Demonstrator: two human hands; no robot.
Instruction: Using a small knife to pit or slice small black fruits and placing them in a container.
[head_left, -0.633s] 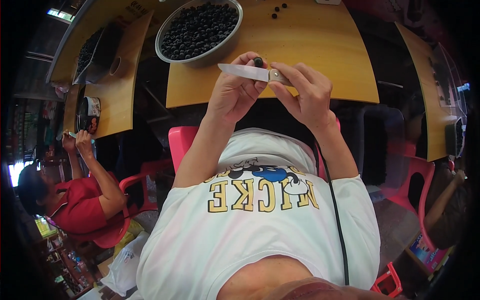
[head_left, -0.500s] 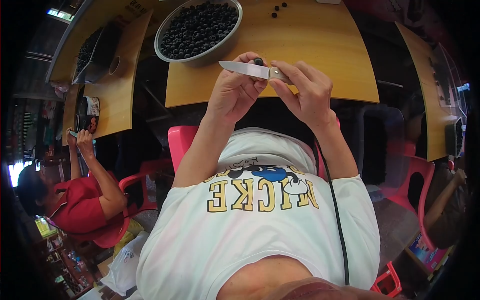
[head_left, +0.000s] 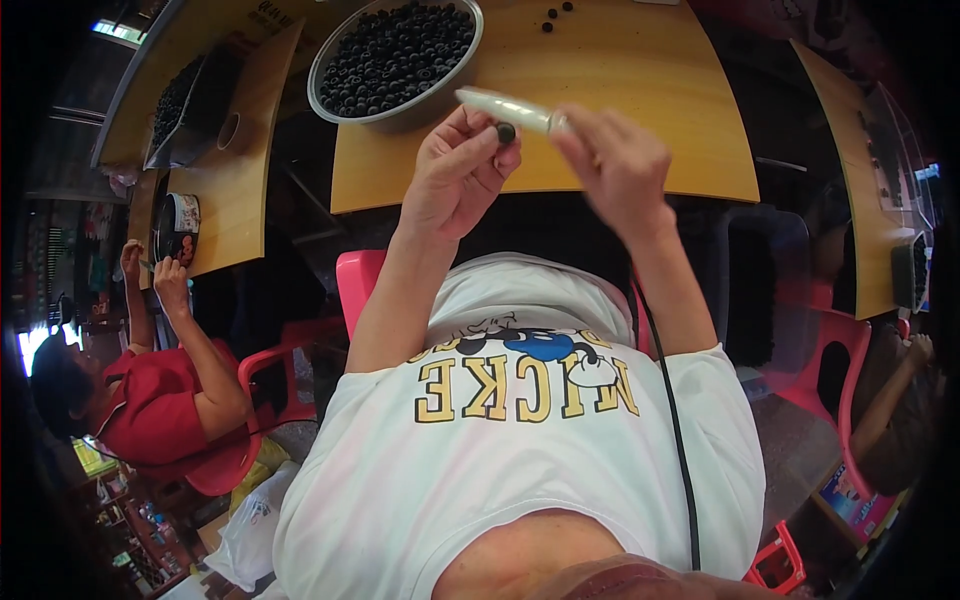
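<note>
Pinched between the thumb and fingertips of my left hand (head_left: 452, 178) is a small, dark, roundish piece (head_left: 505, 132), too small to name surely. My right hand (head_left: 622, 165), smeared by motion, grips the handle of a knife (head_left: 508, 107). Its pale blade points left, just above the dark piece and apart from it. Both hands are raised near the table's front edge. Beyond my left hand, a round bowl (head_left: 470, 78) holds a heap of small black pieces, many showing pale centres.
Several loose black pieces (head_left: 548, 27) lie far back on the wooden table (head_left: 620, 90). At left, a person in red (head_left: 165, 405) works at another table (head_left: 235, 185). Someone's arm (head_left: 890, 395) shows at right. A pink chair (head_left: 357, 285) stands by my left arm. A black cable (head_left: 680, 450) hangs down my front.
The knife has lifted away from the dark piece, its blade now higher and turned. My left hand has shifted slightly left and turned, showing more of the piece.
</note>
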